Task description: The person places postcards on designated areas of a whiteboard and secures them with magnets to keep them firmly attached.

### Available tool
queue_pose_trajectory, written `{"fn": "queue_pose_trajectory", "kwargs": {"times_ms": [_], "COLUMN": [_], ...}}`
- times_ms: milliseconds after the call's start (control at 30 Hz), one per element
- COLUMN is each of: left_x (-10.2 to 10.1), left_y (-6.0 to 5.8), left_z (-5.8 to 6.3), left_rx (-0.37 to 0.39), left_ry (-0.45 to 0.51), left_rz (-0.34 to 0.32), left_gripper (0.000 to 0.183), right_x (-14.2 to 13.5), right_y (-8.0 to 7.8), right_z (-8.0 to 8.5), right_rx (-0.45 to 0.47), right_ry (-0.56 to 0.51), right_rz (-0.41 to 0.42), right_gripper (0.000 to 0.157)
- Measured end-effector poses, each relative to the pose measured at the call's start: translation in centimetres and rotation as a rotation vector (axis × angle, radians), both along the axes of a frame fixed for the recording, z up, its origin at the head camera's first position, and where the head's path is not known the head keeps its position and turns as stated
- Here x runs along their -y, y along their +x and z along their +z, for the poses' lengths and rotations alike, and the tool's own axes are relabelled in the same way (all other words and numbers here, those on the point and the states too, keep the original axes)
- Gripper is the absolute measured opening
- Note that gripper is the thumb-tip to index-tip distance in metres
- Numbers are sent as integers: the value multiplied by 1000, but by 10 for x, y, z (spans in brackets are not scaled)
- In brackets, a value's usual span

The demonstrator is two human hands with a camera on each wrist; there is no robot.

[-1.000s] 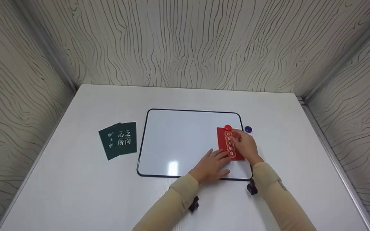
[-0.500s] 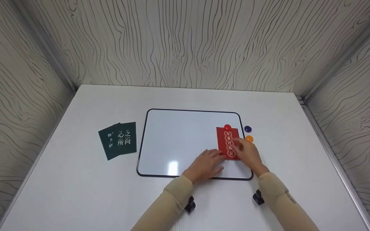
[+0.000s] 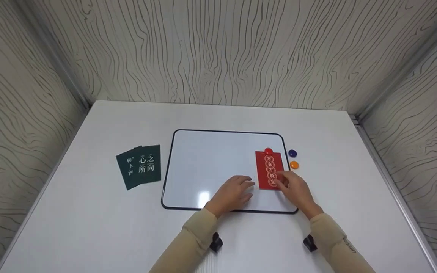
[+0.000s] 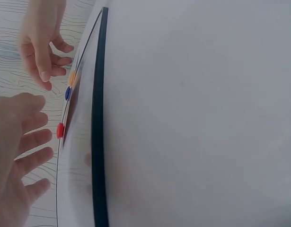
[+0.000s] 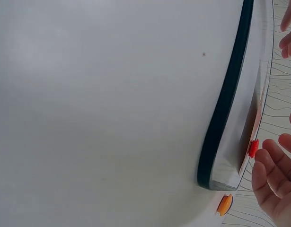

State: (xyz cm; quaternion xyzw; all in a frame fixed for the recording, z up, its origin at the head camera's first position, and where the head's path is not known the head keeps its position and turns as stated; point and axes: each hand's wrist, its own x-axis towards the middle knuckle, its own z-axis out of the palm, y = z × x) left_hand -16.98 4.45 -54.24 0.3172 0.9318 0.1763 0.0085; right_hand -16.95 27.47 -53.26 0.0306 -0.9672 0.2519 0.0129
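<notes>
One red card (image 3: pixel 268 170) partly below right grip (image 3: pixel 296 189).

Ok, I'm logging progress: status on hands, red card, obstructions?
Left hand over whiteboard, holding nothing. Right hand over lower right of red card, contact unclear. Card on whiteboard, red disc at top edge. Right hand hides one corner.

On the whiteboard (image 3: pixel 211 163), at right, lies a white-lettered red card (image 3: pixel 263 170) with a red magnet (image 3: pixel 268 151) on its top edge.
</notes>
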Motion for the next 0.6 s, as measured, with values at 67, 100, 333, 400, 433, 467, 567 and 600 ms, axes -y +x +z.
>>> {"fn": "queue_pose_trajectory", "kwargs": {"times_ms": [67,100,333,400,433,467,567,600], "left_x": [3,4,14,18,19,21,27,29], "left_y": [1,1,2,2,2,2,2,2], "left_z": [1,1,2,2,2,2,3,3], "left_rx": [5,9,-27,-27,-29,-22,-12,-13], "left_ry": [7,12,34,42,43,44,55,56], "left_rz": [12,18,37,47,52,60,79,83], "left_gripper": [40,40,39,39,39,39,39,39], "right_x": [-1,-1,-3,-4,-5,-5,-8,-9], "right_y": [3,4,15,17,18,19,22,22], "right_z": [-1,-1,-6,-7,-8,-9,-11,-11], "right_rx": [-22,-33,-122,-143,-150,-157,-171,-171], "right_ry": [18,27,88,102,109,116,138,145], "right_rz": [12,18,42,54,60,69,101,111], "right_gripper": [32,31,32,34,34,35,40,42]}}
